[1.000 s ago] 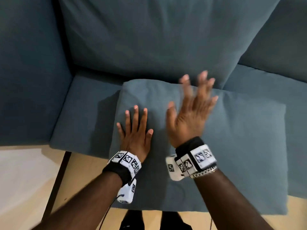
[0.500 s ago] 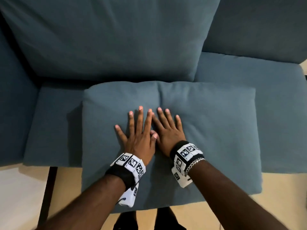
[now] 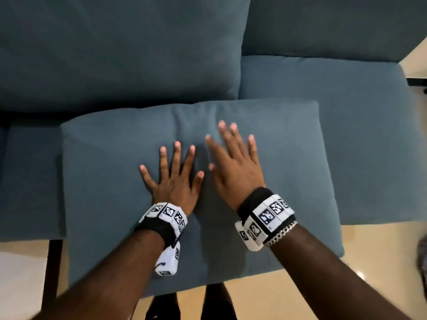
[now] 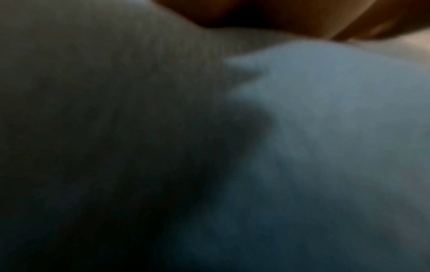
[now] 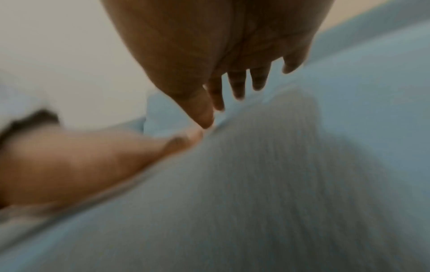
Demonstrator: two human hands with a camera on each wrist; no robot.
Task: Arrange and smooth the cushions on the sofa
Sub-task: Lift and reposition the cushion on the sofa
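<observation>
A loose blue-grey cushion (image 3: 288, 172) lies flat on the sofa seat, its near edge hanging over the seat front. My left hand (image 3: 175, 174) presses flat on its middle with fingers spread. My right hand (image 3: 233, 158) is beside it, fingers straight and spread, lifted slightly above the cushion (image 5: 279, 184) and blurred by motion. In the right wrist view the right hand (image 5: 232, 82) hovers over the fabric, and the left hand (image 5: 81, 162) lies flat at the left. The left wrist view is dark and blurred, showing only cushion fabric (image 4: 325, 128).
A large back cushion (image 3: 120, 49) leans against the sofa back behind the loose one. A second seat cushion (image 3: 360, 135) and back cushion (image 3: 335, 24) are to the right. Pale floor (image 3: 381, 250) lies below the seat front, with a dark sofa leg (image 3: 52, 262) at the left.
My right hand dropped flat onto the cushion beside the left, then rose off it and shifted right. The left hand stayed pressed on the cushion. The view shifted right.
</observation>
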